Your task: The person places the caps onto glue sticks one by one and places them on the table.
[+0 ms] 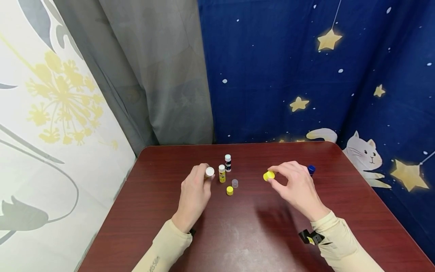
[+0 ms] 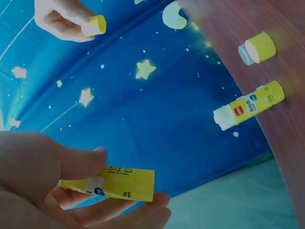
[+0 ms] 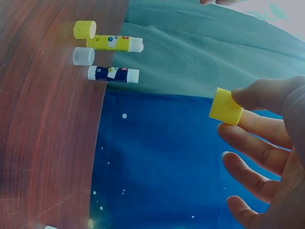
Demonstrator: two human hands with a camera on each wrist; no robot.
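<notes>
My left hand [image 1: 194, 194] grips a slim yellow plastic glue-stick tube [image 2: 131, 183] above the left of the glossy red-brown worktop [image 1: 238, 234]; seen from overhead, most of its barrel is hidden. I judge it light, stiff and slightly slick, best held round the barrel, clear of its white end [image 1: 209, 172]. To the right, my right hand [image 1: 297, 187] pinches a short yellow plastic cap [image 3: 225, 108] by its sides, likely feather-light and easily dropped. A dark blue object [image 1: 311, 170] farther right is partly covered, so I can't identify it.
</notes>
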